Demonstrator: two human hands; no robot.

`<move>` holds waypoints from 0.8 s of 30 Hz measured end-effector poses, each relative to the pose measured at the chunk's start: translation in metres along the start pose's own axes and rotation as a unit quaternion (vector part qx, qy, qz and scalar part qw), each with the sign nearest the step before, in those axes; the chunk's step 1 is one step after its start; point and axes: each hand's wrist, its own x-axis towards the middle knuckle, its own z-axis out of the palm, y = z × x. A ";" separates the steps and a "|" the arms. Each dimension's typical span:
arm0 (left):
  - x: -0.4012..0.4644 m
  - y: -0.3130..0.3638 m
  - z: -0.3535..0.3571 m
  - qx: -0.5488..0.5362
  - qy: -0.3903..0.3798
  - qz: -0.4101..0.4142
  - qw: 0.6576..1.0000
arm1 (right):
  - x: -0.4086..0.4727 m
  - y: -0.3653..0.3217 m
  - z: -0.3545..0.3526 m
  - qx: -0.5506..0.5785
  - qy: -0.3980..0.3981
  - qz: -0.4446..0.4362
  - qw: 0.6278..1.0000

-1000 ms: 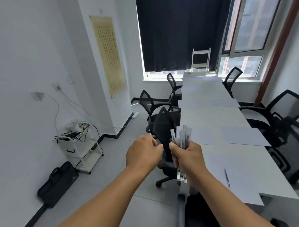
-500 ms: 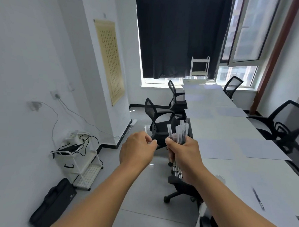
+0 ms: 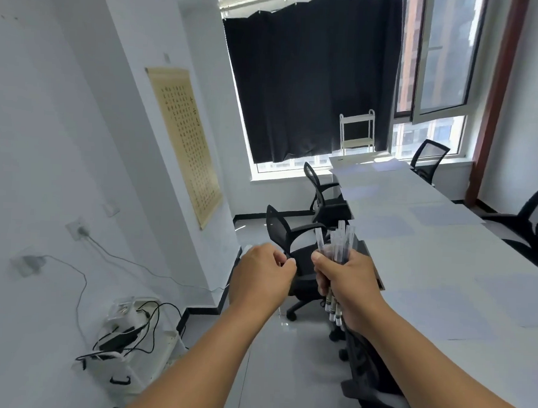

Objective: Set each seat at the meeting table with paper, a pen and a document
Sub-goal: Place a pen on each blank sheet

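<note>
My right hand (image 3: 347, 281) is shut on a bundle of several clear pens (image 3: 336, 247), held upright over the left edge of the long white meeting table (image 3: 428, 260). My left hand (image 3: 261, 274) hovers just left of the bundle with its fingers curled; I see nothing in it. White paper sheets lie along the table: one near me (image 3: 442, 304), one further along on the left side (image 3: 380, 227) and one on the right side (image 3: 443, 214). No pen shows on these sheets.
Black office chairs stand on the left side (image 3: 287, 244) (image 3: 320, 193), at the far end (image 3: 430, 158), on the right (image 3: 535, 221), and below my right arm (image 3: 368, 377). A small white rack with cables (image 3: 126, 336) stands by the left wall. A black curtain (image 3: 312, 91) covers the window.
The view has moved forward along the table's left side and tilted up. The sheet with a pen lying on it has left the view. Both hands keep their pose.
</note>
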 end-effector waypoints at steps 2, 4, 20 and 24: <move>0.034 -0.002 -0.003 -0.003 0.003 0.007 1.000 | 0.031 -0.003 0.013 0.003 -0.005 -0.003 1.000; 0.075 -0.004 -0.001 -0.010 0.000 0.015 1.000 | 0.064 -0.004 0.021 0.001 0.003 -0.007 1.000; 0.329 -0.010 0.108 -0.085 -0.176 0.161 0.967 | 0.251 0.039 0.025 -0.034 0.251 -0.022 0.967; 0.368 0.014 0.138 -0.115 -0.249 0.201 0.940 | 0.265 0.036 0.015 -0.031 0.330 -0.023 0.943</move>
